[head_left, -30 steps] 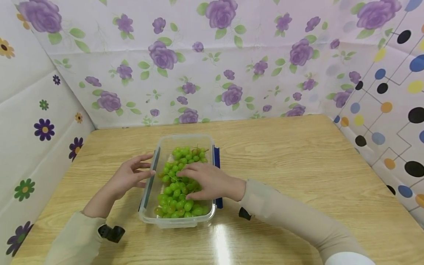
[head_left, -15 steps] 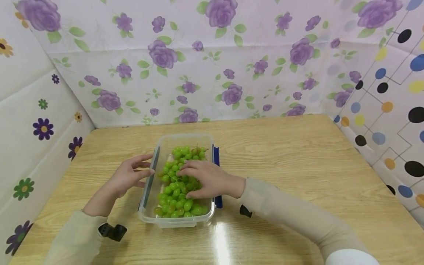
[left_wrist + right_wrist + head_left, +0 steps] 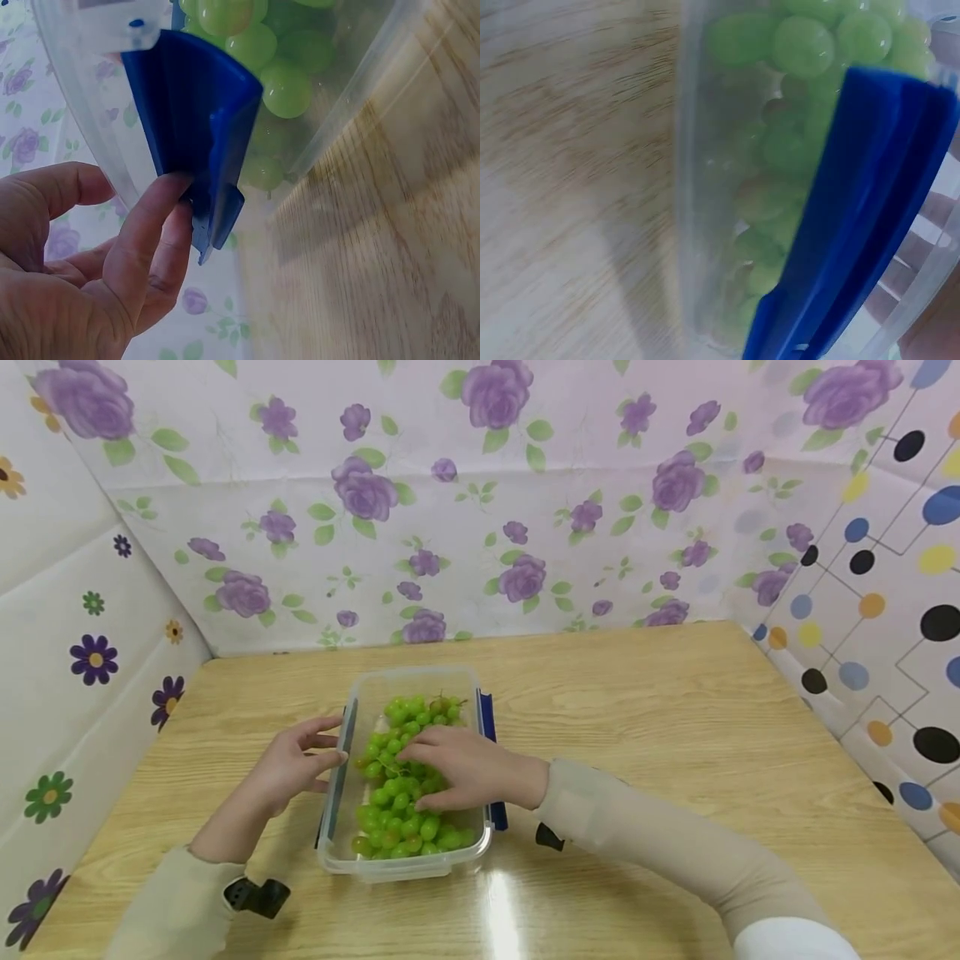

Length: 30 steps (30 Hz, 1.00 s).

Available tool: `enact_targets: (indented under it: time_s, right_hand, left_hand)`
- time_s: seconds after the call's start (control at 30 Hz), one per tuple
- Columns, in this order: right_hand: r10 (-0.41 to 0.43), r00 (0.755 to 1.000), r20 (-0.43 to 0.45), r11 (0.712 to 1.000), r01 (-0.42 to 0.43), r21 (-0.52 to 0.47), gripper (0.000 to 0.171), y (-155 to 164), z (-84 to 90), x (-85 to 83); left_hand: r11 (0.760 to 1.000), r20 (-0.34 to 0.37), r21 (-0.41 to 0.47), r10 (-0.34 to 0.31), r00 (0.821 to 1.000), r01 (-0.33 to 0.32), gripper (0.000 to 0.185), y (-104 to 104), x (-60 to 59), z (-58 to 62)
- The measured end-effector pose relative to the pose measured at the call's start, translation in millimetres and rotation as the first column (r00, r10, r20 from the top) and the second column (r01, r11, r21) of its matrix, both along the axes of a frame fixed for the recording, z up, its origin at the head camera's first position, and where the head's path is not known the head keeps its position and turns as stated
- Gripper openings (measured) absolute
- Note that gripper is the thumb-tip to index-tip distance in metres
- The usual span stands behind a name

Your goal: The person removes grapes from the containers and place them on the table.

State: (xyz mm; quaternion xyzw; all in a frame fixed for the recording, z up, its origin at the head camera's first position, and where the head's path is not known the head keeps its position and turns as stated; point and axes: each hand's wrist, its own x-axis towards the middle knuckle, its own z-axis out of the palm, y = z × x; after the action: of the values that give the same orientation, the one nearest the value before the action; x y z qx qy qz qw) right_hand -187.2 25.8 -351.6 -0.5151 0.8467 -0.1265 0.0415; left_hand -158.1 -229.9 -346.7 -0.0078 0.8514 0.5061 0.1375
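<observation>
A clear rectangular plastic storage box [image 3: 358, 852] with blue hinged side latches stands a little left of the middle of the pale wood-grain tabletop [image 3: 675, 735], nearer its front edge than its back, and it is filled with a bunch of round green grapes [image 3: 397, 814]. No lid shows on it in the head view. The right hand [image 3: 465, 767] lies palm down on top of the grapes inside the box, fingers spread and nearly straight, pressing or settling the fruit rather than pinching any berry. The left hand [image 3: 288, 768] rests at the left long wall, its fingers relaxed and lightly bent; in the left wrist view its fingertips [image 3: 161, 206] touch the lower edge of the left blue latch [image 3: 199, 127], which stands swung outward from the wall. The right blue latch [image 3: 855, 225] likewise hangs loose beside the right wall, untouched as far as can be seen. Judging by this, the step in hand looks like steadying the box while arranging the bunch in it. A next move would call for keeping the left fingers braced on the wall so that the light box does not slide, and for a soft touch on the grapes, which bruise and detach easily.
</observation>
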Motion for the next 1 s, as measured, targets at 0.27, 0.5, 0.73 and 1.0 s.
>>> enact_targets:
  time_s: [0.27,0.5,0.73,1.0]
  right_hand:
    - [-0.087,0.993,0.081,0.985,0.074,0.156,0.058,-12.2,6.4,4.5]
    - [-0.115,0.989,0.091,0.979,0.097,0.179,0.054,-17.4,5.3,4.9]
    - [-0.164,0.98,0.11,0.97,0.14,0.197,0.046,-22.5,2.0,7.5]
    - [-0.159,0.982,0.099,0.969,0.136,0.205,0.044,-24.5,-1.8,6.3]
  left_hand:
    - [1.0,0.001,0.012,0.002,1.0,-0.002,0.062,1.6,1.9,3.1]
    - [1.0,0.001,0.014,0.001,1.0,-0.001,0.062,0.9,2.4,1.9]
    - [1.0,0.02,0.023,0.013,1.0,-0.014,0.063,1.0,3.2,-0.4]
    - [0.999,0.029,0.035,0.008,1.0,-0.009,0.062,0.8,2.8,-1.1]
